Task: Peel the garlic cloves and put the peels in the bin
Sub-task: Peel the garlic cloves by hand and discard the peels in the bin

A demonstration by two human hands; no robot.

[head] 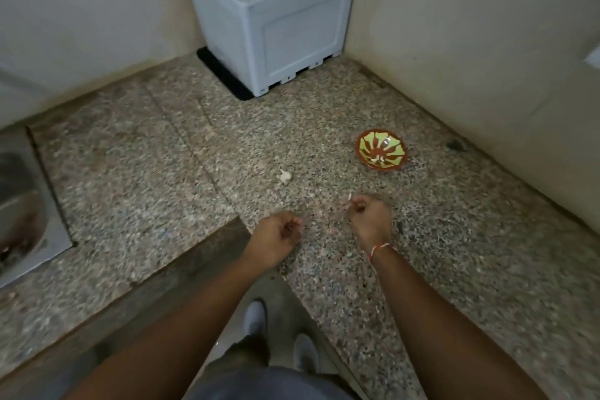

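A small pale piece, seemingly a garlic clove (349, 197) or a scrap of its skin, is being pinched at the fingertips of the right hand (370, 217), whose fingers are curled in around it; which of the two it is cannot be told at this size. The left hand (279, 235) is being held close beside it with its fingers curled inward, and whether anything is being held inside that hand cannot be told. The rest of the garlic bulb (285, 176) is lying loose on the countertop (146, 172), just beyond the hands and apart from both. A few pale bits, judged to be peeled cloves, are being kept in the patterned bowl (381, 149) to the right. From this the job is judged to be partly done: some cloves are apparently already being collected, while the bulb is waiting to be broken up further and peeled. No bin is being shown anywhere, so the throwing away of the peels is judged as yet to be done, and no heap of peels is being made out on the counter. The work is being done at a speckled stone countertop running into a corner, its near edge stepping inward where the person is standing. A grey box-shaped appliance (276, 19) is sitting on a black mat (220, 78) in the corner against plain cream walls, and part of a steel sink (22, 204) is being shown at the left edge. The light is dim.
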